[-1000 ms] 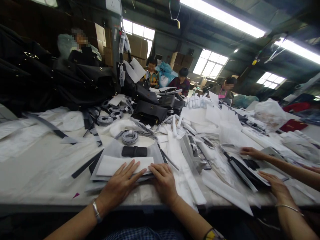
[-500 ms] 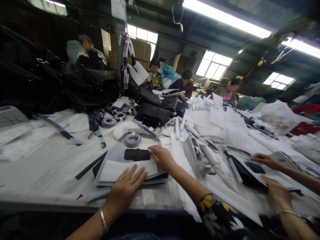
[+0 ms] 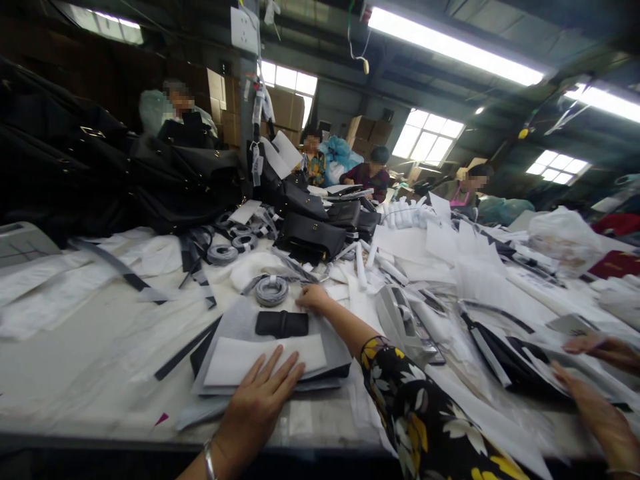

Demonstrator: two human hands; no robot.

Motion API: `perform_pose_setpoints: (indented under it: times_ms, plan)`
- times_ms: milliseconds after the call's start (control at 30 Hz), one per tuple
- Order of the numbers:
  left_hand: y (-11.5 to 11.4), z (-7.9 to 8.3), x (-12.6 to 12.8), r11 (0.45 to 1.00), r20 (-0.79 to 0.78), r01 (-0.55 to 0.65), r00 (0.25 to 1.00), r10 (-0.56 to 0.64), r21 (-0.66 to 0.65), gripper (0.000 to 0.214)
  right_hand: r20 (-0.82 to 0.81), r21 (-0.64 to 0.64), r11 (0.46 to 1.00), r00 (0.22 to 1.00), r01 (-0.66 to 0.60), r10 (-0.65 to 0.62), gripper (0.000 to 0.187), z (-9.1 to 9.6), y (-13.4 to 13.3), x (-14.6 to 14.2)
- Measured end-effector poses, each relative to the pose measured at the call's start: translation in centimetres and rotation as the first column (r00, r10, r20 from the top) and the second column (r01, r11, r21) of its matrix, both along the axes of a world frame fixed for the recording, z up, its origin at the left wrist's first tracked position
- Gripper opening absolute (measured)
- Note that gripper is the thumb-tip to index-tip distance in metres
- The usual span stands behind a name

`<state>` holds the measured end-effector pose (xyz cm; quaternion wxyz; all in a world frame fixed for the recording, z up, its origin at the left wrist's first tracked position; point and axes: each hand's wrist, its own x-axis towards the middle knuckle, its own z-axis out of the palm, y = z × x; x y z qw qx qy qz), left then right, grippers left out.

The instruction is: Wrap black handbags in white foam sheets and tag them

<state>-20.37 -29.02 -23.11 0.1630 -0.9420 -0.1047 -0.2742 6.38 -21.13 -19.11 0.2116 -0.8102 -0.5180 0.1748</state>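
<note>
Two hands: left (image 3: pixel 263 400) presses sheet (image 3: pixel 235 360), right (image 3: pixel 313 297) beside coil (image 3: pixel 271 290).

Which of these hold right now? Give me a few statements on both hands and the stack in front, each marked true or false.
1. The left hand lies flat on the white rectangular sheet atop the stack of grey sheets. True.
2. The right hand grips the small black rectangular pouch. False: it reaches past the pouch, close to the grey coiled strap.
3. The pouch lies on the grey sheets, beyond the white sheet. True.
4. Only one person's hands are at the table. False: another person's hands work at the right edge.
</note>
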Motion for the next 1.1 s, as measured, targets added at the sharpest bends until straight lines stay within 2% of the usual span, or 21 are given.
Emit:
perform_pose_setpoints:
  times_ms: [133, 233, 367, 500, 600, 667, 767, 867, 967, 1100]
  plan:
    - [0.0, -0.1, 0.0, 0.999, 0.001, 0.017, 1.000, -0.017, -0.047, 0.060, -0.164, -0.023, 0.993, 0.980, 0.112, -0.115, 0.029, -0.1, -1.1, 2.1]
    - [-0.1, -0.2, 0.0, 0.996, 0.006, 0.016, 1.000, -0.015, -0.084, 0.061, -0.287, 0.021, 0.990, 0.950, 0.137, -0.125, 0.027, 0.5, -2.1, 2.7]
    - [-0.1, -0.2, 0.1, 0.997, 0.005, 0.014, 1.000, -0.013, -0.077, 0.059, -0.390, 0.169, 0.976, 0.919, 0.136, -0.061, 0.016, 2.4, -3.0, 2.6]
    - [0.0, 0.0, 0.2, 0.997, -0.012, 0.008, 1.000, -0.009, -0.081, 0.059, -0.413, 0.358, 0.925, 0.910, 0.123, 0.039, 0.012, 5.3, -4.3, 2.2]
    - [-0.2, 0.2, 0.3, 0.994, -0.024, 0.002, 1.000, -0.004, -0.108, 0.058, -0.391, 0.466, 0.881, 0.912, 0.080, 0.124, 0.013, 7.0, -7.3, 0.9]
    - [-0.4, 0.2, 0.4, 0.990, -0.030, -0.005, 1.000, 0.001, -0.138, 0.058, -0.365, 0.506, 0.861, 0.916, 0.047, 0.165, 0.014, 7.3, -10.4, -0.6]
    - [-0.8, 0.2, 0.6, 0.985, -0.019, -0.010, 1.000, 0.007, -0.173, 0.058, -0.249, 0.570, 0.820, 0.940, -0.053, 0.234, 0.020, 6.3, -15.4, -3.4]
    - [-1.1, 0.2, 0.9, 0.982, 0.017, -0.004, 1.000, 0.008, -0.189, 0.057, -0.031, 0.652, 0.729, 0.952, -0.211, 0.303, 0.028, 4.1, -19.2, -5.7]
    - [-1.2, 0.3, 1.1, 0.976, 0.052, 0.008, 0.999, 0.004, -0.219, 0.054, 0.203, 0.662, 0.652, 0.926, -0.370, 0.319, 0.030, 1.7, -21.1, -6.8]
    - [-1.1, 0.3, 1.3, 0.961, 0.093, 0.011, 0.996, 0.015, -0.276, 0.050, 0.406, 0.620, 0.623, 0.874, -0.478, 0.267, 0.029, -1.1, -21.9, -7.7]
